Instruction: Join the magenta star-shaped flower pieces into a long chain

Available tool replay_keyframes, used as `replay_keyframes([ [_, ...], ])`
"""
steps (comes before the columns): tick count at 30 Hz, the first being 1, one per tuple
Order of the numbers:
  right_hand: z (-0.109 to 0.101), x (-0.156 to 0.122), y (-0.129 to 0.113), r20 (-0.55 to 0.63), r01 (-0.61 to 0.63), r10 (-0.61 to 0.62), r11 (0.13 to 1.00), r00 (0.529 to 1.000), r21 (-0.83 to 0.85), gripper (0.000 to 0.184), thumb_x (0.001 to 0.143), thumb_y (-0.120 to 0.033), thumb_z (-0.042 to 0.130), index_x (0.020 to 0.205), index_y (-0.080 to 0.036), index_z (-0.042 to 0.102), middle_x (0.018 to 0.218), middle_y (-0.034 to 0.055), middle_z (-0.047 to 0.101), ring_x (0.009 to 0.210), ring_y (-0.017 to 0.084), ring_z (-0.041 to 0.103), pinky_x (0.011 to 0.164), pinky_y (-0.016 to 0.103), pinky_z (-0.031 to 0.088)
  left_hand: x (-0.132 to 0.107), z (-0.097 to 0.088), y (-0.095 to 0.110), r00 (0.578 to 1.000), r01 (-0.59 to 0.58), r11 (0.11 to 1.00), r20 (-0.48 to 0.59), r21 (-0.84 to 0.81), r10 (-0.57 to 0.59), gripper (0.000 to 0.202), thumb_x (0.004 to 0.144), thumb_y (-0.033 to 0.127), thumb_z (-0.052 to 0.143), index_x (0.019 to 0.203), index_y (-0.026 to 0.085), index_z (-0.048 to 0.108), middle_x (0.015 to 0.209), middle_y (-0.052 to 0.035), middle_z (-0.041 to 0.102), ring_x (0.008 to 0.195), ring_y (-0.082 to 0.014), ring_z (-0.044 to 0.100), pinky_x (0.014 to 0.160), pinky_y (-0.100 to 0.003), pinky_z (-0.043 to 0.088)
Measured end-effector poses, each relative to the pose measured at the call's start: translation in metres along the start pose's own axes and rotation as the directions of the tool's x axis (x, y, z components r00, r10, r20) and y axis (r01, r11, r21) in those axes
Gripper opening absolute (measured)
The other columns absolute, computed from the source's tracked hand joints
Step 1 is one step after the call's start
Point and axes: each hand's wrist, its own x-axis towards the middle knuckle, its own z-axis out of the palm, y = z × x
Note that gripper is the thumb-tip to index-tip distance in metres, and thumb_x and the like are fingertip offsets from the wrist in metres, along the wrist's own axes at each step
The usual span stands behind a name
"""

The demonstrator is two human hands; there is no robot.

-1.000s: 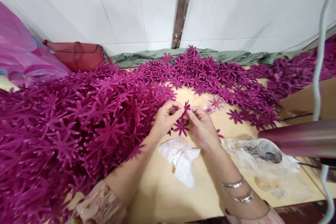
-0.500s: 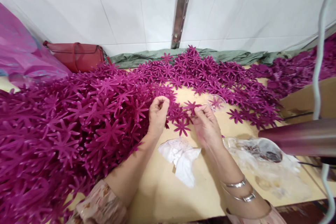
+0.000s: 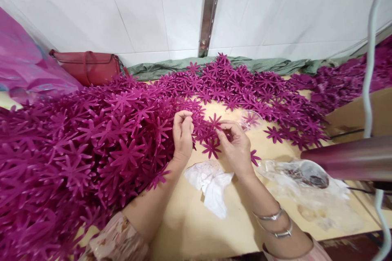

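Between the thumb and fingers of my right hand (image 3: 235, 142) is a magenta petal piece (image 3: 214, 120), flat and star-like with narrow rounded lobes. My left hand (image 3: 183, 136) is a short way to its left, fingers curled together; whatever they may pinch is hidden. Just below the held piece, a loose petal piece (image 3: 211, 148) lies on the table, and more lie between the two hands. A big heap of the same pieces (image 3: 122, 130) rises against my left hand and forearm. Below the hands is a crumpled white tissue (image 3: 211, 183).
Beyond my right hand sits a clear round dish (image 3: 259, 121) with a petal piece in it. A clear plastic bag (image 3: 330, 208) and a metallic cylinder (image 3: 349, 159) are at right, near a pale cable (image 3: 369, 81). A red purse (image 3: 87, 67) stands at the back left.
My right hand has shifted slightly left with the petal piece, bringing it nearer my left hand. My left fingers have turned a little. A petal piece beside my right wrist now shows more fully.
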Motion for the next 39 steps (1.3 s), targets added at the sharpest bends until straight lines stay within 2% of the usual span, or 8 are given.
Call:
replay_keyframes([
  [7,0.001,-0.002,-0.002,0.038,0.016,-0.01,0.986,0.999,-0.166,0.015,0.09,-0.031,0.073,0.078,-0.024,0.067,0.084,0.002,0.062,0.079,0.019,0.06,0.076,0.035,0.049,0.008,-0.001,-0.002,0.993,-0.05,0.979,-0.118,-0.196,0.027,0.017,0.08,0.023,0.05,0.096,0.023,0.055,0.08,0.0005,0.041,0.063,-0.0127,0.035,0.061,-0.025,0.036],
  [10,0.001,-0.003,-0.004,-0.014,0.022,-0.024,0.989,1.0,-0.148,0.009,0.094,-0.034,0.069,0.094,-0.024,0.069,0.092,0.0035,0.064,0.083,0.02,0.061,0.078,0.035,0.05,0.01,-0.001,-0.005,0.985,-0.058,0.981,-0.168,-0.187,0.026,0.023,0.079,0.027,0.052,0.102,0.025,0.054,0.084,-0.0004,0.042,0.069,-0.0143,0.039,0.066,-0.025,0.04],
  [16,0.006,-0.003,-0.01,0.252,0.308,-0.25,0.924,0.935,-0.226,0.04,0.085,-0.038,0.081,0.123,-0.032,0.069,0.121,0.0078,0.069,0.116,0.03,0.06,0.102,0.05,0.047,0.007,0.003,-0.007,0.99,0.036,0.976,-0.123,-0.213,-0.063,0.023,0.084,0.03,0.055,0.107,0.028,0.051,0.089,0.0002,0.044,0.071,-0.0132,0.043,0.069,-0.024,0.042],
  [19,0.008,-0.004,-0.008,0.302,0.332,-0.258,0.915,0.918,-0.227,0.018,0.094,-0.029,0.07,0.111,-0.032,0.072,0.109,0.0056,0.074,0.106,0.027,0.062,0.096,0.048,0.049,0.001,0.005,-0.007,0.997,0.026,0.982,-0.069,-0.186,-0.04,0.025,0.087,0.028,0.055,0.111,0.028,0.052,0.094,-0.0007,0.049,0.077,-0.0134,0.048,0.073,-0.024,0.044],
  [22,0.006,-0.006,-0.007,0.181,0.267,-0.233,0.944,0.956,-0.196,0.012,0.098,-0.025,0.062,0.104,-0.03,0.072,0.101,0.005,0.073,0.102,0.026,0.062,0.094,0.045,0.049,-0.005,0.006,-0.004,0.999,-0.053,0.993,0.006,-0.107,0.054,0.024,0.093,0.032,0.056,0.116,0.027,0.054,0.109,-0.0031,0.056,0.092,-0.0143,0.055,0.087,-0.026,0.048],
  [26,0.004,-0.007,-0.01,0.075,-0.014,0.011,0.999,0.997,0.034,0.011,0.098,-0.035,0.063,0.105,-0.027,0.067,0.101,0.0049,0.071,0.099,0.023,0.064,0.091,0.039,0.051,-0.007,0.005,-0.002,0.984,-0.097,0.995,0.151,0.025,0.092,0.032,0.095,0.039,0.063,0.123,0.024,0.06,0.127,-0.0078,0.061,0.111,-0.0172,0.061,0.102,-0.03,0.047],
  [30,0.006,-0.003,-0.013,0.075,-0.171,0.157,0.949,0.985,0.264,0.017,0.094,-0.04,0.07,0.101,-0.025,0.065,0.097,0.0024,0.071,0.093,0.019,0.066,0.091,0.033,0.053,-0.003,0.006,-0.008,0.972,-0.006,1.0,0.237,0.015,0.002,0.027,0.089,0.037,0.074,0.107,0.019,0.068,0.108,-0.0067,0.072,0.1,-0.0161,0.067,0.096,-0.03,0.052],
  [39,0.009,-0.001,-0.009,0.087,-0.237,0.22,0.918,0.971,0.318,0.033,0.084,-0.038,0.08,0.111,-0.025,0.066,0.1,0.0018,0.071,0.091,0.017,0.065,0.09,0.033,0.053,0.0,0.005,-0.011,0.973,0.082,0.994,0.223,-0.071,-0.065,0.033,0.079,0.042,0.084,0.089,0.017,0.066,0.082,0.0002,0.069,0.075,-0.0103,0.064,0.077,-0.024,0.051],
])
